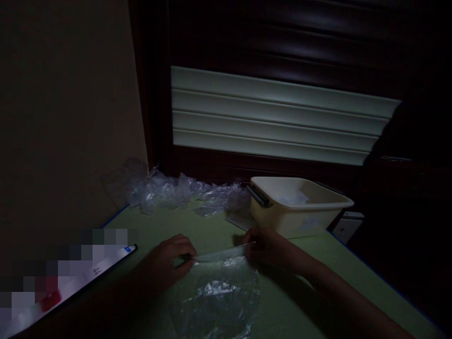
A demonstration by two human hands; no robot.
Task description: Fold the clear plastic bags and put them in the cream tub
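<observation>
Between my hands a clear plastic bag [219,296] lies on the green tabletop [286,301], its upper edge stretched into a pale strip. My left hand [176,256] pinches the left end of that edge between thumb and fingers. At the right end, my right hand [263,245] has its fingers closed on the same edge. The bag's lower part spreads toward me, creased and shiny. Dim light hides whether anything is inside it.
A cream plastic bin [293,221] with dark handles stands at the back right, something pale inside. Crumpled clear bags [169,190] are heaped along the back edge. A lit screen [95,273], partly pixelated, is at the left. A white box [348,226] sits beyond the right edge.
</observation>
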